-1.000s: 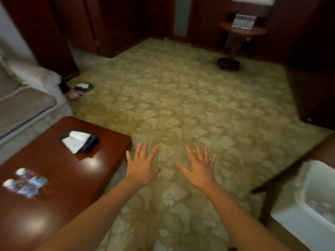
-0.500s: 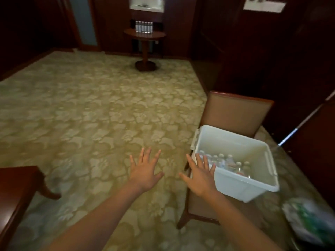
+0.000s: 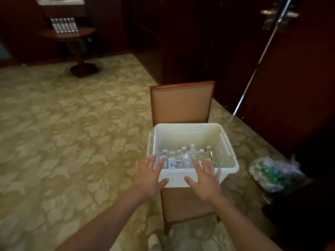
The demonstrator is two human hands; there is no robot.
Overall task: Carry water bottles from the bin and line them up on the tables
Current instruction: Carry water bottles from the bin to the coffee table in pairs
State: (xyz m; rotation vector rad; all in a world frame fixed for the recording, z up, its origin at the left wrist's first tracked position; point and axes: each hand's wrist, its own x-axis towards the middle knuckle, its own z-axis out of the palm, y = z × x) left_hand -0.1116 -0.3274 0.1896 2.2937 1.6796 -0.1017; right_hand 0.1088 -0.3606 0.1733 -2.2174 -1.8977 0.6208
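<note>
Plainly, the open room lies in the left half of the frame, where patterned carpet (image 3: pixel 63 133) runs up to a round table (image 3: pixel 85 32) in the upper left; a row of bottles (image 3: pixel 63 24) stands upright on it, side by side. Right of centre the space is tight: a chair (image 3: pixel 181 104) stands near dark wood panels (image 3: pixel 290 69), with only a strip of carpet and a crumpled plastic bag (image 3: pixel 273 173) between them. A white bin (image 3: pixel 188 134) sits on the chair seat, its far wall against the backrest; the water bottles (image 3: pixel 183 158) stand clustered along its near side. Both hands are spread flat, fingers straight and apart, holding nothing. The left hand (image 3: pixel 148 178) overlaps the bin's near left corner; the right hand (image 3: pixel 206 180) lies across the near rim. Whether either touches the plastic cannot be told.
</note>
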